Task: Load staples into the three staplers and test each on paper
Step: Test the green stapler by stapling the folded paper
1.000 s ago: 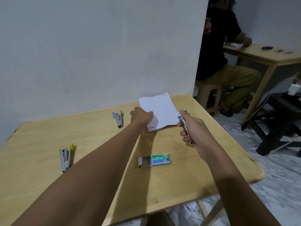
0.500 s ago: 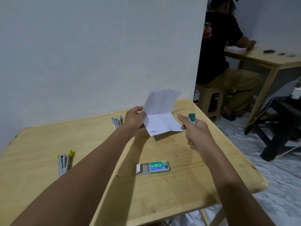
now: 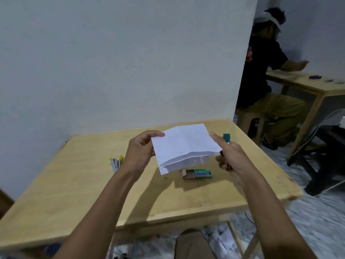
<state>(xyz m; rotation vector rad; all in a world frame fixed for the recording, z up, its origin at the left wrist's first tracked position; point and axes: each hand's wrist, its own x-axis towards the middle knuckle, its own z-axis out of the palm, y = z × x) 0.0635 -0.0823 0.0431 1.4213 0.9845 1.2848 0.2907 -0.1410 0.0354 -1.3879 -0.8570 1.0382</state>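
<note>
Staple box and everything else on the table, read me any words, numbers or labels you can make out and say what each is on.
Nothing can be quoted.
Staple box: green label with print, too blurred to read.
Paper: faint marks, too small to read.
Green-capped stapler in the right hand: no visible text.
Yellow-tipped stapler: no visible text.

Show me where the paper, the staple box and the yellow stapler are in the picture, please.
paper (image 3: 183,146): head view, on the middle of the top sheet.
staple box (image 3: 202,173): head view, on the green label of its sleeve.
yellow stapler (image 3: 116,162): head view, on its grey body, left of the left hand.
</note>
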